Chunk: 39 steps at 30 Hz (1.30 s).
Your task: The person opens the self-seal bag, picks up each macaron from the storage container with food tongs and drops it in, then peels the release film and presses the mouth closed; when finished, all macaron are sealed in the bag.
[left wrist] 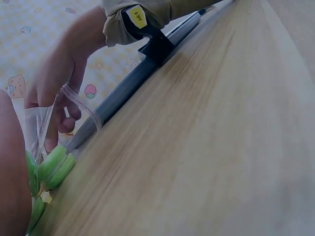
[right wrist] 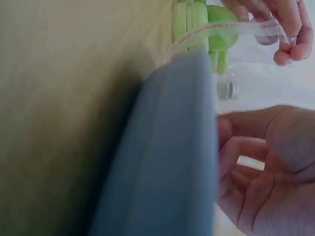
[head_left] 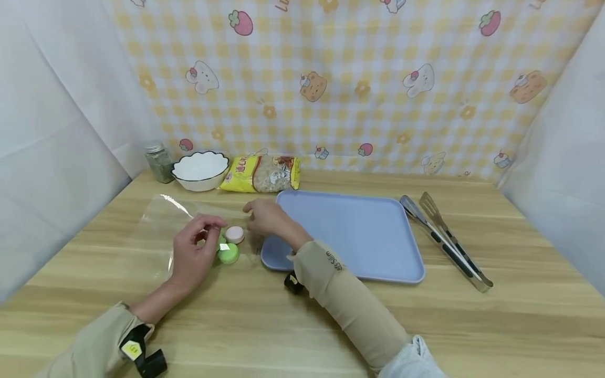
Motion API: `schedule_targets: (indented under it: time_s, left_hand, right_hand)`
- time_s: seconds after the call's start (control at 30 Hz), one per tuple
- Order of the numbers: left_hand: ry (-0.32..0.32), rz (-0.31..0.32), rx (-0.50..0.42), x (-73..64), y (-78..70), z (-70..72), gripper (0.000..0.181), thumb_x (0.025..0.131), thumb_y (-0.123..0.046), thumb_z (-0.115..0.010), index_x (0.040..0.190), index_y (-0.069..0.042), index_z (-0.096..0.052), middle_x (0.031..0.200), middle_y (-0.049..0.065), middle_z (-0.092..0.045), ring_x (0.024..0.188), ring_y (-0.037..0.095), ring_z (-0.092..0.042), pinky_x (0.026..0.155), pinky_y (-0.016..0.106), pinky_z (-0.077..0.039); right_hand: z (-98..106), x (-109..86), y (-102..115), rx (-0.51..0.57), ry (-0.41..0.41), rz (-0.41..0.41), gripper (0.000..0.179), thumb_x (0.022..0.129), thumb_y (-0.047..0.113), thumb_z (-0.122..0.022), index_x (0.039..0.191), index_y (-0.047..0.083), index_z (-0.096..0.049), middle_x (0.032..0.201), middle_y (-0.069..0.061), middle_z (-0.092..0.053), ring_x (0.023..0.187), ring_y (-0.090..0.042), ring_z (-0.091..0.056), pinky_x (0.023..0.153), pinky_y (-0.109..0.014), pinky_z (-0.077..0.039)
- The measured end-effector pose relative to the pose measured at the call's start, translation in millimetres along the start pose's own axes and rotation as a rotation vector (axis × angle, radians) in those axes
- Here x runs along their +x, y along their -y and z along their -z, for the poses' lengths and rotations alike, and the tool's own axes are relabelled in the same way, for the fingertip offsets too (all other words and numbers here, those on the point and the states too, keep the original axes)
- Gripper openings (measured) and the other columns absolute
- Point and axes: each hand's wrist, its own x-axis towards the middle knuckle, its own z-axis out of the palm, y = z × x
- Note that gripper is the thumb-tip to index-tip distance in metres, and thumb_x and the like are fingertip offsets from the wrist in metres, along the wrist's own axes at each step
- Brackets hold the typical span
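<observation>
A clear plastic bag (head_left: 158, 231) spreads over the left part of the table. My left hand (head_left: 196, 249) pinches its edge, fingertips curled together; the adhesive strip (right wrist: 221, 28) runs up to them in the right wrist view. My right hand (head_left: 268, 218) is across from it with curled fingers at the bag's far edge, beside the tray's left rim. In the right wrist view that rim hides its fingertips. Between the hands sit a pale pink macaron (head_left: 235, 234) and green macarons (head_left: 229, 254), with bag film overlapping the green ones.
A blue tray (head_left: 350, 231) lies under my right forearm. Metal tongs (head_left: 446, 241) rest on the table to its right. Along the back stand a lidded glass jar (head_left: 159, 163), a white scalloped bowl (head_left: 200, 169) and a yellow food packet (head_left: 260, 174). A checked curtain (head_left: 350, 121) hangs behind.
</observation>
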Motion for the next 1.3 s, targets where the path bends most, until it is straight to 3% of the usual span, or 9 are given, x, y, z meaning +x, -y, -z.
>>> schedule_targets:
  time_s: [0.13, 0.33, 0.6, 0.8, 0.93, 1.07, 1.13, 1.2, 1.3]
  left_hand:
    - [0.017, 0.023, -0.002, 0.6, 0.6, -1.1, 0.023, 0.081, 0.018, -0.050, 0.083, 0.002, -0.066, 0.081, 0.010, -0.063, 0.067, 0.009, -0.052, 0.054, 0.015, -0.040]
    - [0.020, 0.041, 0.011, -2.3, 0.4, -0.1, 0.023, 0.081, 0.017, -0.050, 0.083, 0.001, -0.066, 0.082, 0.007, -0.063, 0.069, 0.013, -0.055, 0.055, 0.015, -0.041]
    - [0.011, 0.056, 0.009, -0.6, -1.3, 2.1, 0.023, 0.082, 0.016, -0.048, 0.085, 0.001, -0.066, 0.082, 0.009, -0.063, 0.072, 0.009, -0.054, 0.055, 0.015, -0.042]
    - [-0.018, 0.106, -0.035, 12.1, -11.6, -6.3, 0.019, 0.084, 0.014, -0.049, 0.085, 0.004, -0.065, 0.082, 0.013, -0.063, 0.070, 0.007, -0.052, 0.054, 0.014, -0.041]
    - [-0.089, 0.150, -0.228, 25.1, -41.7, -8.1, 0.012, 0.085, 0.017, -0.048, 0.090, 0.014, -0.059, 0.081, 0.012, -0.063, 0.062, 0.005, -0.052, 0.048, 0.013, -0.038]
    - [-0.124, 0.045, -0.548, 38.2, -87.6, -0.3, 0.015, 0.084, 0.021, -0.046, 0.097, 0.020, -0.052, 0.083, 0.013, -0.063, 0.054, 0.010, -0.050, 0.045, 0.018, -0.039]
    - [-0.089, -0.036, -0.671, 46.6, -110.1, 2.1, 0.016, 0.083, 0.023, -0.045, 0.098, 0.021, -0.052, 0.085, 0.017, -0.063, 0.052, 0.013, -0.048, 0.046, 0.021, -0.040]
    - [-0.024, -0.075, -0.672, 54.8, -131.1, 2.6, 0.016, 0.082, 0.023, -0.046, 0.096, 0.021, -0.054, 0.086, 0.017, -0.063, 0.052, 0.014, -0.050, 0.046, 0.022, -0.041]
    - [0.186, -0.074, -0.613, 63.6, -146.9, 1.7, 0.021, 0.082, 0.021, -0.051, 0.101, 0.016, -0.057, 0.094, 0.019, -0.062, 0.060, 0.017, -0.053, 0.051, 0.026, -0.046]
  right_hand:
    - [1.2, -2.2, -2.3, 0.042, -0.004, 0.045, 0.013, 0.086, 0.005, -0.059, 0.091, 0.008, -0.071, 0.072, -0.001, -0.065, 0.055, -0.009, -0.055, 0.055, -0.019, -0.043]
    - [-0.9, -4.3, -3.0, -0.012, -0.018, 0.038, 0.024, 0.086, 0.002, -0.054, 0.064, 0.010, -0.060, 0.055, 0.002, -0.054, 0.046, -0.007, -0.046, 0.044, -0.019, -0.034]
    - [3.6, -5.1, -5.7, -0.039, 0.018, 0.032, 0.032, 0.085, -0.001, -0.050, 0.055, 0.012, -0.049, 0.048, 0.002, -0.048, 0.041, -0.008, -0.041, 0.042, -0.020, -0.032]
    - [26.8, -19.7, -3.1, 0.046, -0.110, 0.126, 0.029, 0.091, 0.000, -0.046, 0.064, 0.010, -0.046, 0.053, 0.004, -0.042, 0.044, -0.008, -0.039, 0.044, -0.019, -0.027]
    - [46.9, -38.1, 7.1, 0.180, -0.243, 0.224, 0.017, 0.097, 0.009, -0.045, 0.085, 0.004, -0.056, 0.062, 0.004, -0.057, 0.049, -0.010, -0.051, 0.043, -0.019, -0.031]
    - [77.7, -69.5, 23.7, 0.545, -0.323, 0.314, 0.012, 0.097, 0.008, -0.047, 0.097, -0.001, -0.055, 0.066, -0.007, -0.060, 0.045, -0.013, -0.045, 0.041, -0.023, -0.038]
    - [95.5, -89.6, 27.3, 0.742, -0.362, 0.359, 0.011, 0.096, 0.005, -0.048, 0.099, -0.003, -0.054, 0.065, -0.011, -0.058, 0.043, -0.014, -0.044, 0.039, -0.026, -0.040]
    - [110.8, -109.8, 24.9, 0.883, -0.380, 0.392, 0.008, 0.095, 0.003, -0.048, 0.097, -0.004, -0.053, 0.063, -0.012, -0.057, 0.043, -0.015, -0.044, 0.038, -0.028, -0.041]
    - [124.9, -135.5, 12.4, 0.954, -0.348, 0.424, 0.007, 0.094, 0.002, -0.048, 0.091, -0.003, -0.052, 0.061, -0.011, -0.054, 0.043, -0.016, -0.042, 0.039, -0.027, -0.039]
